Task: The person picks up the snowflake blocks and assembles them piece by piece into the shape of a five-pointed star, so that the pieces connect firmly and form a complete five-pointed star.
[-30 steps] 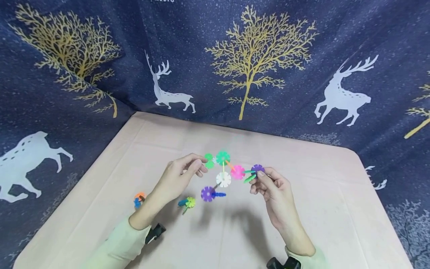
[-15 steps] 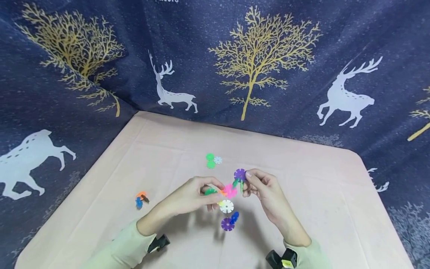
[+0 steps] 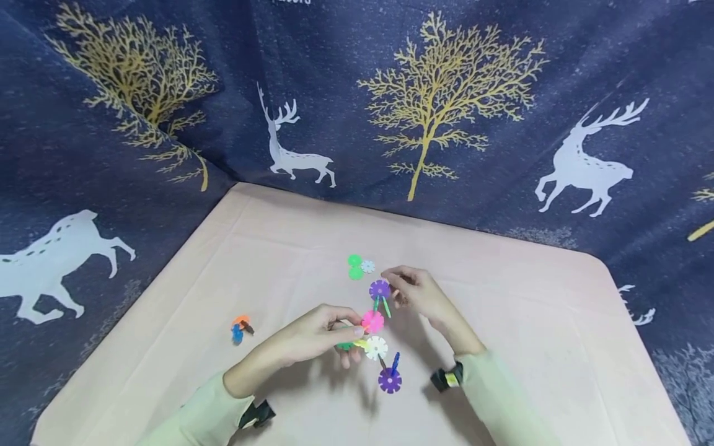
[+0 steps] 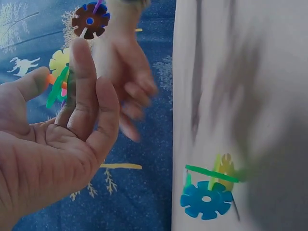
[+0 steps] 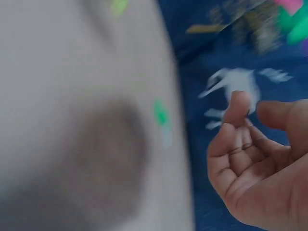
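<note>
My left hand (image 3: 318, 337) pinches a chain of interlocking notched plastic discs near its green and pink discs (image 3: 372, 321), above the table. A white disc (image 3: 376, 348) and a lower purple disc (image 3: 390, 380) with a blue disc (image 3: 396, 362) hang from the chain. Its upper end carries another purple disc (image 3: 380, 289) on green discs. Right beside that disc is my right hand (image 3: 418, 296); in the right wrist view nothing lies between its thumb and loosely bent fingers. In the left wrist view a brown disc (image 4: 91, 21) shows beyond the left fingertips.
Two green discs (image 3: 355, 272) and a pale disc (image 3: 368, 266) lie farther back on the table. An orange, blue and brown disc cluster (image 3: 241, 322) sits at left. A blue disc (image 4: 207, 199) joined to green and yellow ones lies on the table in the left wrist view. Dark cloth hangs behind.
My left hand has come from beside the far green discs to the chain and grips it. My right hand has released the upper purple disc and shifted left and away from me.
</note>
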`<state>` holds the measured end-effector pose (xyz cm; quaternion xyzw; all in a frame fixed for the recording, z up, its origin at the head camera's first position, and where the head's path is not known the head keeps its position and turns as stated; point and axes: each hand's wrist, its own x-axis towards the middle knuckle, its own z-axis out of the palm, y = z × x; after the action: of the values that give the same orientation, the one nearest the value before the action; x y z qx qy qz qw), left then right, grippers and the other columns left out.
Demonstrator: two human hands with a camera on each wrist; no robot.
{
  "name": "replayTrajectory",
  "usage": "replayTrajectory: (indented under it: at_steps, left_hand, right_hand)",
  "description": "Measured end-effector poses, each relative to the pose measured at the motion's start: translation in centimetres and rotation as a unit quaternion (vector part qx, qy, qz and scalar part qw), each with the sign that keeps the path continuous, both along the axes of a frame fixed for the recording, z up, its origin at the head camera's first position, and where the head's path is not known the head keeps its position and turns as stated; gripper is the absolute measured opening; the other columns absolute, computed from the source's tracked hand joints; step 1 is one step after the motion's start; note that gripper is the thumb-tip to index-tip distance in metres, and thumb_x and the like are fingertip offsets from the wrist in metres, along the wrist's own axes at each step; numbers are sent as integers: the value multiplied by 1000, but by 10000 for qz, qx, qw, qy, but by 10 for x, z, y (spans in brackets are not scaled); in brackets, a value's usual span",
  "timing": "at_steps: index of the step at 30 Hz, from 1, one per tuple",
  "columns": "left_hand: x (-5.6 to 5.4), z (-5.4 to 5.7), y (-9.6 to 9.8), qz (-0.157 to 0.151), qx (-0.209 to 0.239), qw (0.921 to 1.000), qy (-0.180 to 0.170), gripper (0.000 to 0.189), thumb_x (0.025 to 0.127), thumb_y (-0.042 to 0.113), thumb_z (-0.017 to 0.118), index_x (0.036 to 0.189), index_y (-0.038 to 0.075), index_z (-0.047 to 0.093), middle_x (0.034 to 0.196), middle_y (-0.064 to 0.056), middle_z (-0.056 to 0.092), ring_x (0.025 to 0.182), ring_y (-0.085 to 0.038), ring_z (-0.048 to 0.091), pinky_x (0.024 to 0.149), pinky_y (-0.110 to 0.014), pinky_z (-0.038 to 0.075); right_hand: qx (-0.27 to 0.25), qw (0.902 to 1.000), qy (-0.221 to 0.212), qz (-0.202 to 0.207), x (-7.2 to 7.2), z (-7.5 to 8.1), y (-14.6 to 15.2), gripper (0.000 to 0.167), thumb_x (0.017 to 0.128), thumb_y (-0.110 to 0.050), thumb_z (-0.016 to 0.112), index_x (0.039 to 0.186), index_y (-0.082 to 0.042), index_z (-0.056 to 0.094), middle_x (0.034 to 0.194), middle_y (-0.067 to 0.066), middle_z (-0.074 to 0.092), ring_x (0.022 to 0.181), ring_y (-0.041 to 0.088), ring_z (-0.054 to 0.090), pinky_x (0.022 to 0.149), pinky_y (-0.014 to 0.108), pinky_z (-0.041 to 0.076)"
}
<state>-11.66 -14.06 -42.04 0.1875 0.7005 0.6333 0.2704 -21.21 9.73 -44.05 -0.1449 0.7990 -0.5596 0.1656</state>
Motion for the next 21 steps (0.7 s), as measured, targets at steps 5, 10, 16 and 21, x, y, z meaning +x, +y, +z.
replayTrajectory:
  at_steps: [5,10,16,21]
  left_hand:
    - [2,-1,-6,38,-94,9999,48,30,105,27,53,118,1,60,87,-12,75,77,-35,71,83,-40,57]
    - [4,0,-7,45,-65,10000,-5,30,106,28,51,120,2,57,94,-10,76,87,-41,71,91,-33,52]
    - [4,0,-9,134,107,9998,48,26,107,25,50,118,2,55,99,-11,76,91,-32,73,90,-31,52]
    - [4,0,-12,254,121,9993,257,28,107,23,48,120,-1,54,104,-17,74,94,-29,73,97,-36,49]
  right_hand:
    - [1386,9893,434,102,-50,-21,-21,41,101,-19,60,138,-3,55,92,14,69,80,28,67,75,42,57]
    - [2533,9613,1006,393,-71,-33,-37,45,93,-24,71,134,-10,59,106,16,70,97,28,66,92,47,51]
    - [2742,9552,1078,286,-71,-36,-45,23,87,-17,79,102,-8,64,85,5,59,79,21,53,77,38,46]
    - [2191,9699,1043,195,-62,-32,-39,16,88,-13,76,94,-6,62,80,3,59,71,16,53,65,28,46]
